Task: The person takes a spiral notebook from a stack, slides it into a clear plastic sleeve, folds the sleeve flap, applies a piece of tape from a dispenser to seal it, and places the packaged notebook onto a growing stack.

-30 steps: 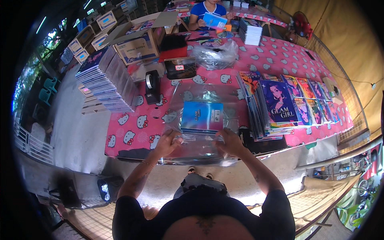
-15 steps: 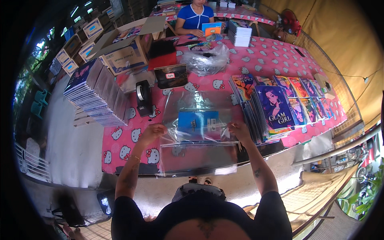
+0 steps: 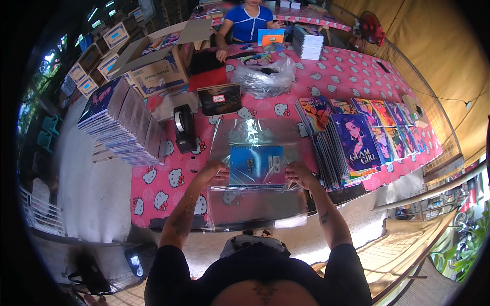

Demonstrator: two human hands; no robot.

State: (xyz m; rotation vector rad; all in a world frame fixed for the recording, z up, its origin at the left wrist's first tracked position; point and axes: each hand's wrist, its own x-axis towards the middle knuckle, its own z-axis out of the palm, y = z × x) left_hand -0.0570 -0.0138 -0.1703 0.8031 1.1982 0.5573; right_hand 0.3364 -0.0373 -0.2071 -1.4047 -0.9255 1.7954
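As the left hand (image 3: 211, 174) and right hand (image 3: 302, 176) are drawing inward beside the blue notebook (image 3: 255, 166), clear film (image 3: 258, 204) is lying closer around it on the near tabletop (image 3: 148, 188); whether the fingers (image 3: 220, 173) are pinching, I cannot tell.

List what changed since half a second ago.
Left hand moved right and right hand slightly left, both closing in on the blue notebook's sides; can't tell how firmly the fingers grip the film. Across the table, a co-worker's hand shifted picture-left, away from the far notebook. Unchanged: both notebooks, tape dispenser, left stack.
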